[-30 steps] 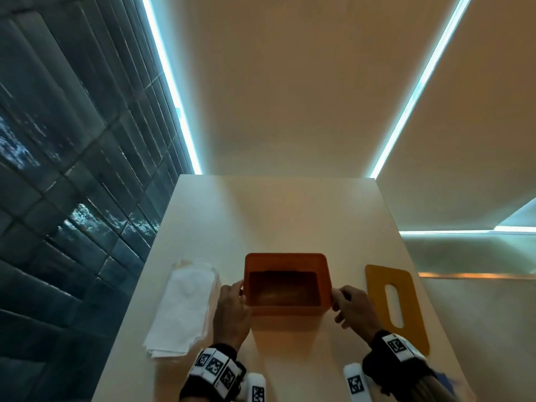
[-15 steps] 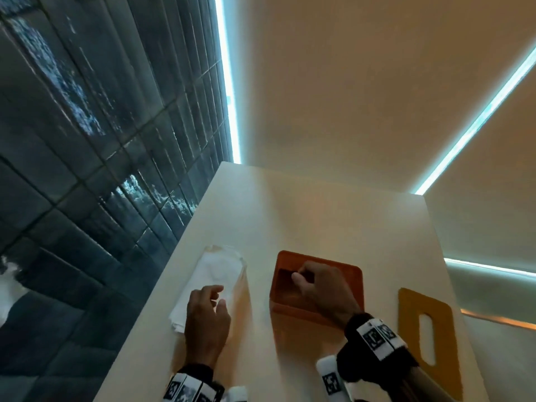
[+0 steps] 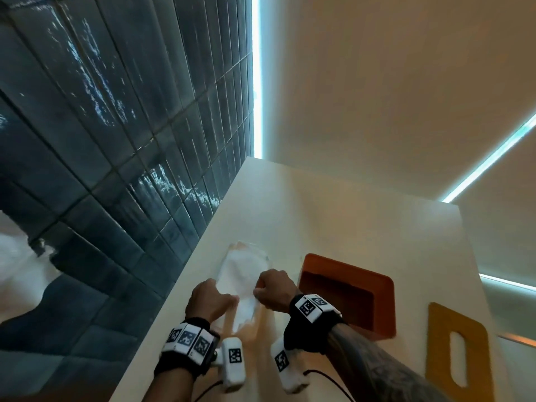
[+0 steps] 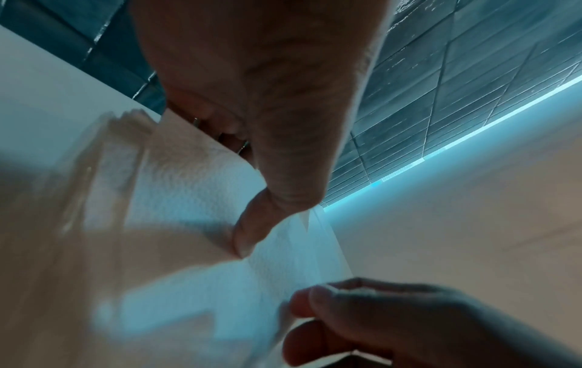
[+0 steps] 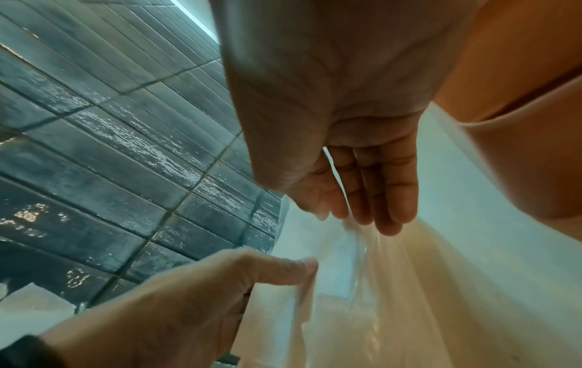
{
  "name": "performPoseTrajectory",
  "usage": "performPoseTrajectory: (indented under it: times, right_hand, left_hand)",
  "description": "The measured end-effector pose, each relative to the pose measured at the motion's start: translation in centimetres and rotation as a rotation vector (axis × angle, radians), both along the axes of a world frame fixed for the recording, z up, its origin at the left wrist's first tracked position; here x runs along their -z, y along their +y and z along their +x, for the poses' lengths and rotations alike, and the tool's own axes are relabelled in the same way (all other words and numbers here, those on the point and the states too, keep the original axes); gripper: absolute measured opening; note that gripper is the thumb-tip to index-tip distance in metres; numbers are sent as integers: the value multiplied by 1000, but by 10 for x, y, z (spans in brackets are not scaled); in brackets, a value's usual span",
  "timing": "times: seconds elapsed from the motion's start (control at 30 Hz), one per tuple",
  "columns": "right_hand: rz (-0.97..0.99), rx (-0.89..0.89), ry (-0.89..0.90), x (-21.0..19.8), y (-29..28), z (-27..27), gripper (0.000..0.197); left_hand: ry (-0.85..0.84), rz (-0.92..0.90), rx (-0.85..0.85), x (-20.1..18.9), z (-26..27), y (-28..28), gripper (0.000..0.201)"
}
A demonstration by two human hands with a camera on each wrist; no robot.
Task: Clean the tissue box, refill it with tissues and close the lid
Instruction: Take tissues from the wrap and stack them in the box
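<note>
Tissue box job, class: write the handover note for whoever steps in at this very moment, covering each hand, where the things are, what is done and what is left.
Left hand: grips the near left edge of the white tissue stack in its clear plastic wrap.
Right hand: pinches the wrap at the stack's right edge.
Open orange rectangular tissue box: on the pale table, right of the stack, empty as far as can be seen.
Flat yellow-orange lid with an oval slot: on the table, right of the box.
Done: lid off. Whether cleaned: cannot tell.
Left: unwrap tissues, load box, fit lid.
</note>
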State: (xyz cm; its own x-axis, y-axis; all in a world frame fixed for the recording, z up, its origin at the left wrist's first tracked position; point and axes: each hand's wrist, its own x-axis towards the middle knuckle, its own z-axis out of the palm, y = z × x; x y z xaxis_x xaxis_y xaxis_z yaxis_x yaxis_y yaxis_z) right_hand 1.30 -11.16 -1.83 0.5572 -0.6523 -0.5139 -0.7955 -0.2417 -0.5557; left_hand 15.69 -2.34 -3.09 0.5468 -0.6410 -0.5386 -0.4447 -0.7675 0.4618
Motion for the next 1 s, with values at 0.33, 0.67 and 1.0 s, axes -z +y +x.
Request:
performPoseTrajectory:
  times: [0.33, 0.67, 1.0]
  right_hand:
    - [117, 116, -58, 2, 3, -8, 26]
    - [492, 541, -266, -1, 0, -12, 98]
    - [1059, 776, -745, -18, 0, -26, 110]
  left_hand:
    - [482, -115, -180, 2, 10, -1, 41]
    - [1024, -331, -345, -19, 22, 11, 56]
    - [1262, -460, -148, -55, 17, 27, 42]
